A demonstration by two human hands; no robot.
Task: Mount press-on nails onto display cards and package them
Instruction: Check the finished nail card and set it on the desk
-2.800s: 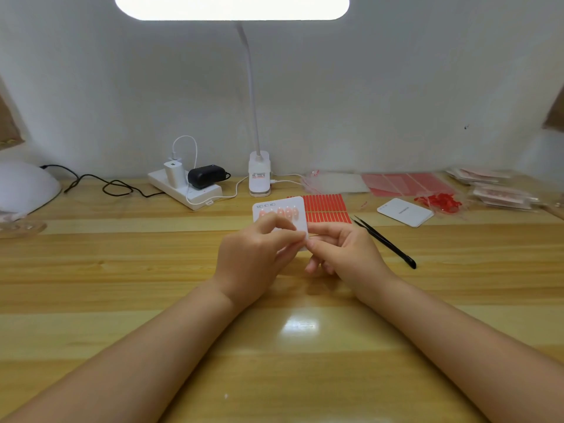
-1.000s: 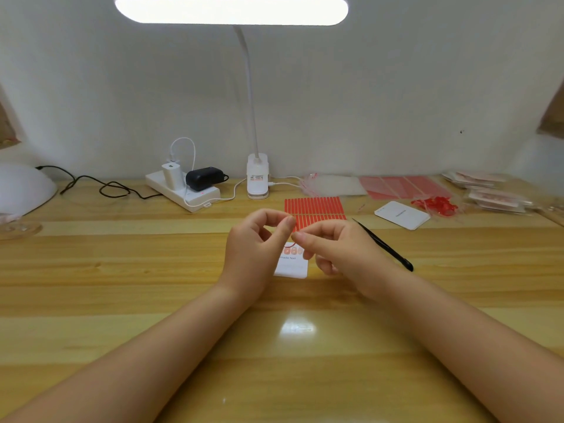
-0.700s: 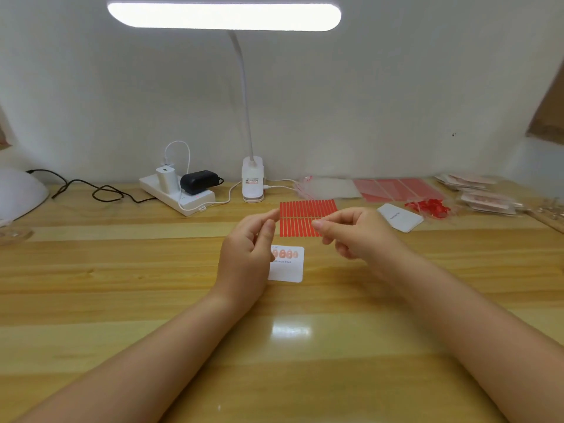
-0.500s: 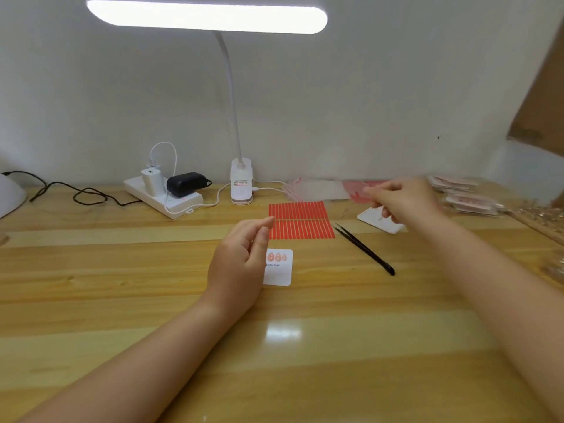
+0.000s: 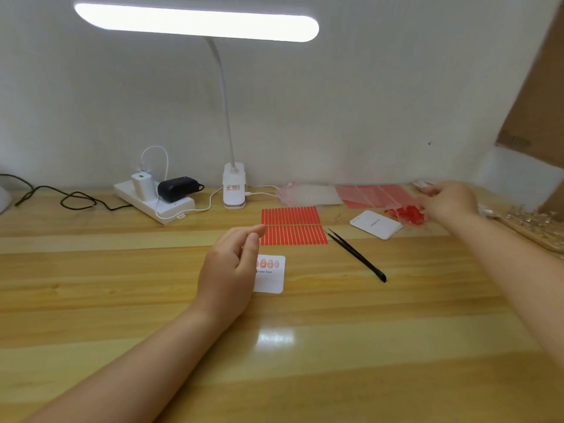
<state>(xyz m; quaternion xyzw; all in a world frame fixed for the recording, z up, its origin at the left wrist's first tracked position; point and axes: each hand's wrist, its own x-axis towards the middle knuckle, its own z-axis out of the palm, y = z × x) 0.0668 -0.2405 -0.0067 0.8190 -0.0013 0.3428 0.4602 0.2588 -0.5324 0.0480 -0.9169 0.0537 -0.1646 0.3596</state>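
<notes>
Over by the red scraps (image 5: 406, 213) the right hand (image 5: 448, 201) is blurry, grip unclear, probably dumping backing, while the left hand (image 5: 232, 270) hovers loosely open over the nail card (image 5: 271, 279).

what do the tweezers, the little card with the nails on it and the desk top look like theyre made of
Tweezers: thin, black and matte, likely coated metal, though the finish hides it.
Card: flat, white, rounded corners, printed text; looks like stiff paper or thin plastic.
Desk top: yellowish wood-grain planks with a glossy coat, since the lamp reflects in it; solid wood or laminate cannot be told.
</notes>
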